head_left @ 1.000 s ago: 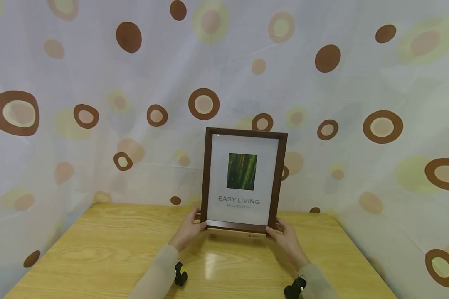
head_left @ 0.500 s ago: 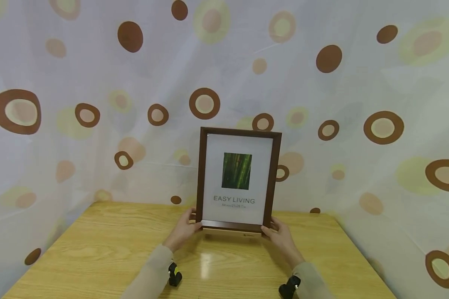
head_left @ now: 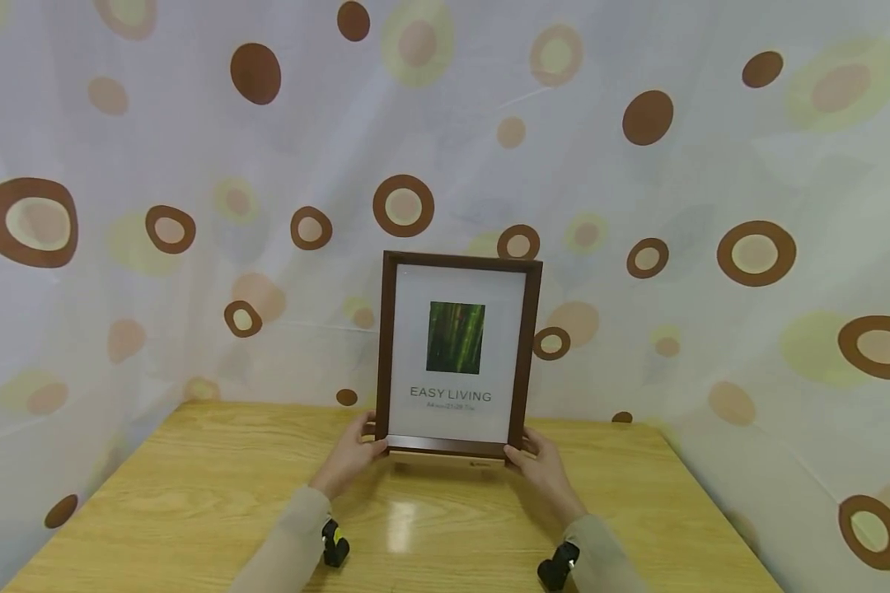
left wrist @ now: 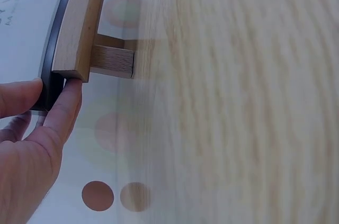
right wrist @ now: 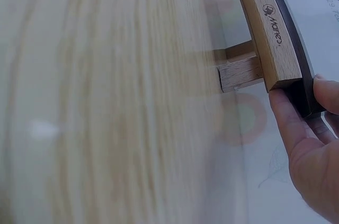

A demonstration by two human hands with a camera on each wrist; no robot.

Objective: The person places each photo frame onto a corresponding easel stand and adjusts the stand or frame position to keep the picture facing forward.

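Note:
A dark brown picture frame with a white "EASY LIVING" sheet and a small green picture stands near-upright on a light wooden stand, probably a tabletop easel. At the frame's lower left corner my left hand pinches the edge, thumb in front and fingers behind and below. My right hand grips the lower right corner likewise. Both wrist views show the stand's ledge under the frame and a short wooden foot on the table. The back of the frame is hidden.
The wooden table spreads around the stand, its surface glossy. Behind and at both sides hangs a white curtain with brown, yellow and peach circles. Black wrist cameras sit on both sleeves.
The frame and its stand have slid to the left across the table, with both hands moving along and keeping hold of the lower corners.

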